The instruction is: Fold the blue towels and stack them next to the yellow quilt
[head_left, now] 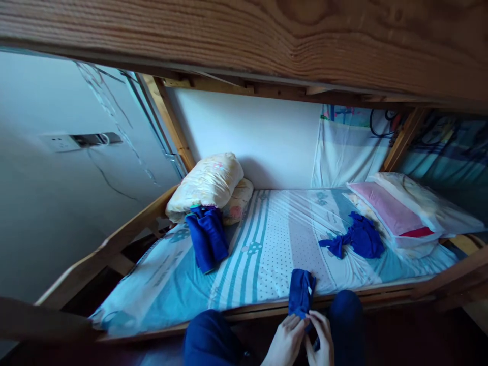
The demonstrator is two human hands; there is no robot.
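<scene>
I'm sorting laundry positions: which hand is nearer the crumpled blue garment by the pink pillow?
Right. The right hand is below the crumpled garment; the left hand sits farther left.

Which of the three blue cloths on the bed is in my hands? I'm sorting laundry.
The folded blue cloth at the near mattress edge: both hands pinch its lower end. The folded pile by the bedding and the crumpled one lie untouched.

From my remote seat I see my dark navy trousers covering both knees (pixel 212 338), plain cloth without markings. My left hand (pixel 285 343) and right hand (pixel 322 339) are bare, no sleeves showing.
</scene>
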